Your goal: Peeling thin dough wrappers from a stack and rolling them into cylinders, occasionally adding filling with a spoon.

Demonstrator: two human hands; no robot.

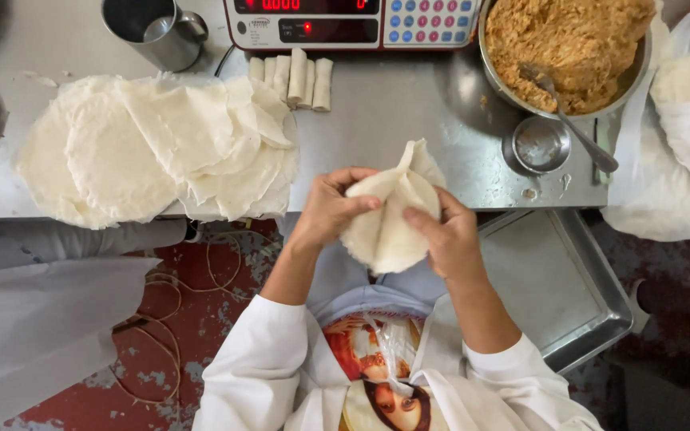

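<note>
Thin, round, off-white pastry wrappers (389, 215), a small stack partly peeled apart, sit between both hands just past the near edge of the steel table (409, 120). Fingers of the left hand (325, 211) curl over the stack's left rim, thumb and forefinger pinching one sheet, while the right hand (450, 239) grips the right rim, its thumb pressed flat on the top sheet and the other fingers hidden behind the stack. One sheet's edge stands up in a fold above the fingertips.

Left of the left-hand fingers, a wide spread of loose pale wrappers (153, 148) lies on the table. Beyond the fingertips, a row of rolled, cream-coloured spring rolls (293, 80) rests just before a white electronic scale (353, 24). Beyond and to the right of the right-hand fingers stands a big steel bowl of brown minced filling (569, 48) with a metal spoon (573, 120) leaning out of it, and beside it a small round steel dish (538, 145). Below the right wrist lies a shallow rectangular steel tray (561, 287).
</note>
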